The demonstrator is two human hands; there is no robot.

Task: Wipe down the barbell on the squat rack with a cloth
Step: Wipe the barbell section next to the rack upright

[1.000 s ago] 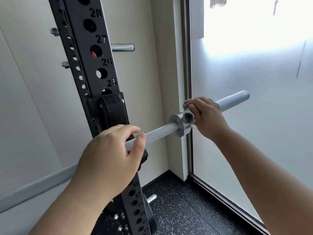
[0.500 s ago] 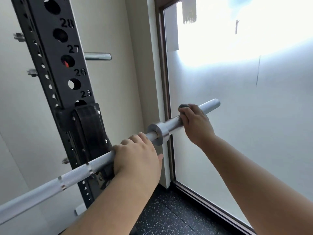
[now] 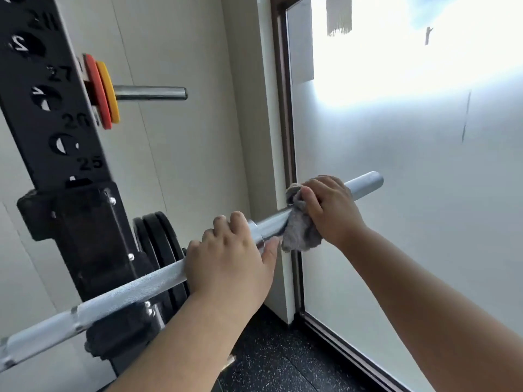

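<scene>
Head view: arms outstretched, left hand (image 3: 229,261) wrapped round barbell (image 3: 127,292), right hand (image 3: 331,210) round cloth (image 3: 300,233) against it.

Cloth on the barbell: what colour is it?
The cloth is grey, clearest in the head view.

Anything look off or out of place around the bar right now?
Nothing stands out. The left hand grips the barbell, and the right hand holds the grey cloth wrapped against its sleeve end.
</scene>
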